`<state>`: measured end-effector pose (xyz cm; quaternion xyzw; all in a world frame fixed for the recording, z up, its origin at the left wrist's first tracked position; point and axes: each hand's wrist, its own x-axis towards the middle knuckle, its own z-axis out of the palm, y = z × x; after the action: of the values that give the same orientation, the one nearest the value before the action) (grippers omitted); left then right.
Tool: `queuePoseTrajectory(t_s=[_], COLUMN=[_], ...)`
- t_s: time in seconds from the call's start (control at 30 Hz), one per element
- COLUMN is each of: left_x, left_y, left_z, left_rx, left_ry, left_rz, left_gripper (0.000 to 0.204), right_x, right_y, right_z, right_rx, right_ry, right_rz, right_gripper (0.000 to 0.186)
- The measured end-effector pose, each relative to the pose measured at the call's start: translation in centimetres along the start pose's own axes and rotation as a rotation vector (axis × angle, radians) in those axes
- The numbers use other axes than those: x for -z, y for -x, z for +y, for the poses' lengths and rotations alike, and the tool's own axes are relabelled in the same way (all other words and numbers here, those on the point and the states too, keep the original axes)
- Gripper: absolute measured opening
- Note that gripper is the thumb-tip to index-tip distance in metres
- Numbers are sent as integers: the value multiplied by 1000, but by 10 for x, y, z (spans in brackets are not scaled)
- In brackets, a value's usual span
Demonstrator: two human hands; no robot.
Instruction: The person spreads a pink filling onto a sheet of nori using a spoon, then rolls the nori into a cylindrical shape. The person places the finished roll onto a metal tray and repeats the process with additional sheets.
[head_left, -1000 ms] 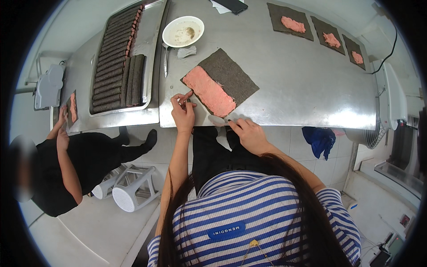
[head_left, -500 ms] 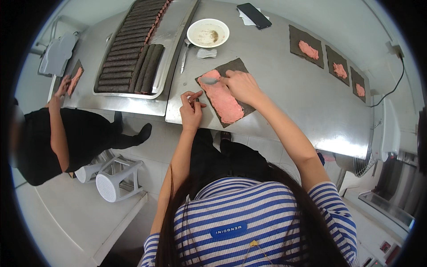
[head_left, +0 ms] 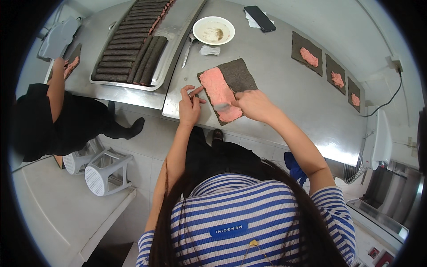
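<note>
A dark seaweed sheet [head_left: 242, 78] lies at a slant on the steel table in front of me. Pink paste [head_left: 215, 84], like minced meat or fish, covers a long strip along its left side. My right hand [head_left: 257, 106] is closed round a metal spoon [head_left: 221, 107], whose bowl presses on the paste near the sheet's lower end. The spoon's handle is mostly hidden by my fingers. Beside the sheet's left edge rests my left hand [head_left: 191, 106], fingers loosely bent and apart, holding nothing; a fingertip reaches the edge.
A metal tray [head_left: 158, 84] of dark seaweed rolls [head_left: 118, 58] stands at left. Beyond my sheet are a white bowl [head_left: 213, 30], a second spoon [head_left: 188, 51] and a phone [head_left: 259, 18]. Seaweed sheets [head_left: 307, 52] with paste lie right. A co-worker's hand [head_left: 60, 66] works far left.
My right hand has drawn the spoon down the paste from the strip's far end toward its near end. The left hand stays beside the sheet. The view has shifted slightly.
</note>
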<state>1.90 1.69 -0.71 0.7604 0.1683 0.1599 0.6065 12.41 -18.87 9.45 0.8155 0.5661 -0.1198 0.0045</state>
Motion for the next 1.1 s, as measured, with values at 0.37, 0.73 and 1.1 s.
queuePoseTrajectory(t_s=[0.37, 0.73, 1.1], left_x=[0, -1, -2], left_y=[0, 1, 1], left_z=[3, 0, -1], left_rx=[17, 22, 4], left_ry=[20, 29, 19], left_rz=[-35, -34, -34], left_gripper=[28, 28, 27], right_x=[-13, -20, -34], right_y=[-1, 46, 63], right_z=[-3, -22, -47], right_rx=[-71, -49, -95], right_ry=[-1, -138, -42], right_rz=[153, 101, 119], right_gripper=[22, 32, 28])
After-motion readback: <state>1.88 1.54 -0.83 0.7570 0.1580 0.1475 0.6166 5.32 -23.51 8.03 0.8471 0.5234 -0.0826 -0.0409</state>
